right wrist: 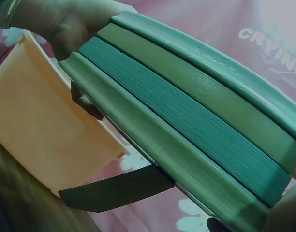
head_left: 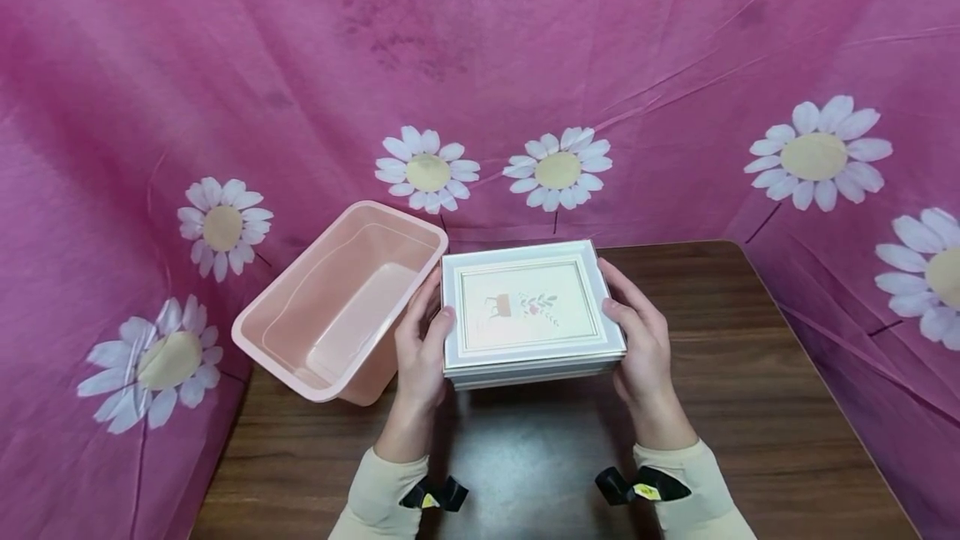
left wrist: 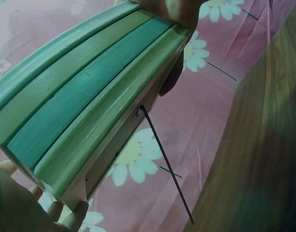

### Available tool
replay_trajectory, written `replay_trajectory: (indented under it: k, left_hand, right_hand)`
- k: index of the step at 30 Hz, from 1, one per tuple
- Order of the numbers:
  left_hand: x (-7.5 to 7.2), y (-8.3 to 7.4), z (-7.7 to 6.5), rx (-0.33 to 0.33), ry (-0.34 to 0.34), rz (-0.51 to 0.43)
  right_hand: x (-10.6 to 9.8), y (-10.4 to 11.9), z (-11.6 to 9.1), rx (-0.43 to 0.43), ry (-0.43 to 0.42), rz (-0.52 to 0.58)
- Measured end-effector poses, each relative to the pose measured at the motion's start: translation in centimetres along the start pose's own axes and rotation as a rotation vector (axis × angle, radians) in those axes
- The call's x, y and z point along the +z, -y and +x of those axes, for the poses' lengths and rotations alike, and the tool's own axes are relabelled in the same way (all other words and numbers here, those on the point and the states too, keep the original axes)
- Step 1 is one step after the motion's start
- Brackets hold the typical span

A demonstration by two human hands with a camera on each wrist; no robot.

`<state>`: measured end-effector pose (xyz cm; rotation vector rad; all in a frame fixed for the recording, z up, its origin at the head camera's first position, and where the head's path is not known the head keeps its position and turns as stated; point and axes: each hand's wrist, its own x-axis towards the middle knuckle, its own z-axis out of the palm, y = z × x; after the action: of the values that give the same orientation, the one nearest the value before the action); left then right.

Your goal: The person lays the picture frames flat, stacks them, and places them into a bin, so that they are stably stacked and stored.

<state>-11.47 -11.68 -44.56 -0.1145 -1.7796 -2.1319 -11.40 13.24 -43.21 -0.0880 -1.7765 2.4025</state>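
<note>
A stack of picture frames [head_left: 528, 302] is held level above the table between both hands. The top one has a white border and a small print of a brown animal shape and a leafy sprig. Gripping the stack's left end is my left hand [head_left: 422, 348], thumb along the upper edge. My right hand [head_left: 641, 344] grips the right end, its fingers reaching under the lowest frame. Seen from the side in the right wrist view, several frame edges [right wrist: 186, 121] lie flush on one another. A dark flap-like stand [right wrist: 116, 188] sticks out below the lowest frame.
Left of the stack, a pink plastic basin [head_left: 352, 307] stands on the dark wooden table [head_left: 720, 390], close to my left hand. A pink cloth with daisies [head_left: 480, 65] hangs behind and around the table. Black straps circle both sleeves.
</note>
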Motion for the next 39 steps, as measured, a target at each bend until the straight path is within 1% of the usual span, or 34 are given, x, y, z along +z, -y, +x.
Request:
replay_trajectory:
  k: [5,8,15,19,25,32,39]
  left_hand:
    - [0.0,-0.8,0.3,-0.005,0.002,0.008]
    - [0.0,-1.4,0.5,-0.012,-0.002,0.016]
    - [0.1,-3.2,1.0,-0.059,-0.009,0.01]
    - [0.0,-3.9,1.2,-0.08,-0.008,0.012]
    - [-0.1,-4.8,1.5,-0.09,0.003,0.04]
    - [-0.3,-6.0,1.9,-0.107,-0.01,0.017]
    - [-1.2,-7.3,2.3,-0.131,-0.006,-0.025]
  right_hand:
    - [0.4,0.8,0.3,-0.002,-0.005,0.023]
    - [0.7,1.3,0.4,-0.006,-0.002,0.015]
    - [1.4,2.5,0.5,-0.027,0.0,-0.004]
    - [1.7,2.9,0.8,-0.031,0.01,0.023]
    - [2.2,3.5,1.3,-0.033,0.031,0.048]
    - [2.9,4.5,1.5,-0.024,0.059,0.041]
    - [4.0,5.6,2.1,-0.01,0.087,0.054]
